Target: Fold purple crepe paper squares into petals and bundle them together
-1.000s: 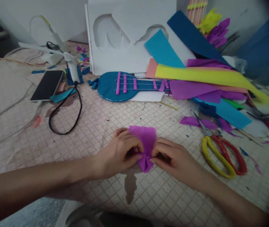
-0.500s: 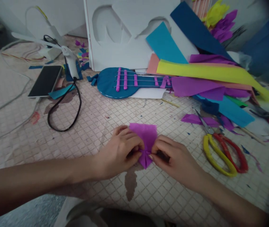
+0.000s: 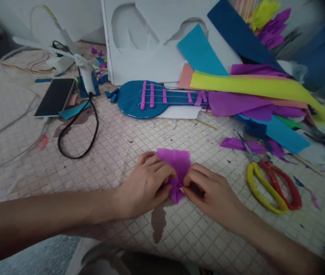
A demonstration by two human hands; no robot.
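A small piece of purple crepe paper point(image 3: 178, 158) is pinched between my two hands, low over the quilted-pattern table. Its upper end is flat and wide; the lower end is gathered into folds that narrow to a point. My left hand point(image 3: 149, 183) grips the left edge, thumb and fingertips at the folds. From the other side my right hand point(image 3: 208, 187) pinches the right edge with thumb and forefinger. The fingers hide part of the gathered middle. Scissors point(image 3: 261, 175) with one yellow and one red handle lie to the right of my right hand, touched by neither hand.
A blue guitar-shaped piece point(image 3: 142, 99) with purple strips lies behind my hands. Coloured paper strips point(image 3: 245, 84) heap at the back right, before a white foam board point(image 3: 151, 65). A phone point(image 3: 55, 97) and a white device point(image 3: 85, 74) with a black strap stand at left.
Both hands stay almost in place on the purple paper; the folds at its lower end have shifted slightly. The camera view has moved a little.
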